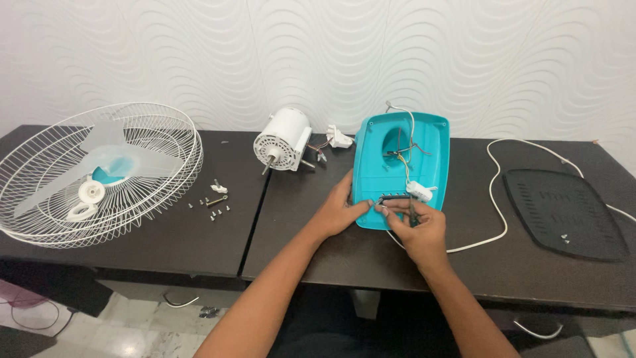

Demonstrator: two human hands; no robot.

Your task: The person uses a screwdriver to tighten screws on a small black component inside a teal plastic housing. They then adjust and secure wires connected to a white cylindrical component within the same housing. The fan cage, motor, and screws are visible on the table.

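White wall panels with a wavy relief fill the background behind a dark bench (pixel 199 238) made of two tops butted together, a seam running between them. Pale marble floor shows below the front edge at 7 o'clock.

At centre, a turquoise fan base housing (pixel 401 169) lies tilted, underside up, wires spilling from its round hole. The left hand (pixel 338 212) grips its lower left edge, thumb on the plastic. The right hand (pixel 417 229) pinches a small dark part (pixel 397 197) on the housing's lower rim, fingers closed around it.

At 12 o'clock sits a white motor (pixel 283 139). At 9 o'clock a white wire fan guard (pixel 99 172) with pale blades reaches the bench's left edge. Loose screws (pixel 212 202) lie between guard and hands. At 3 o'clock a black base plate (pixel 563 212) lies flat, with a white cord (pixel 497 199) looping beside it. Open bench remains at 8 o'clock, in front of the screws.
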